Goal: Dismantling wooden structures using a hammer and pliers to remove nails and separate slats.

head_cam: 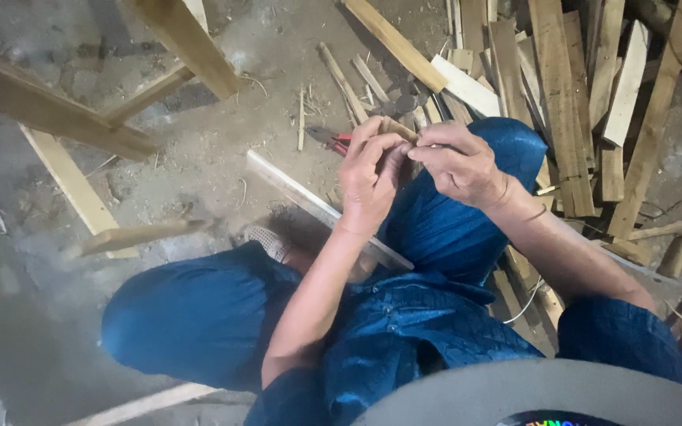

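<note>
My left hand (370, 175) and my right hand (461, 162) meet above my blue-clad knees and pinch a small wooden piece (399, 128) between their fingertips. Both hands are closed around it, so most of the piece is hidden. Just behind the hands, red-handled pliers (331, 140) lie on the dirt floor. A long pale wooden strip (294, 185) runs diagonally under my left forearm across my lap.
A heap of wooden slats and offcuts (570, 95) covers the floor at the upper right. A wooden frame of light beams (80, 118) stands at the upper left. A hammer-like tool with a wooden handle (679, 248) lies at the right edge.
</note>
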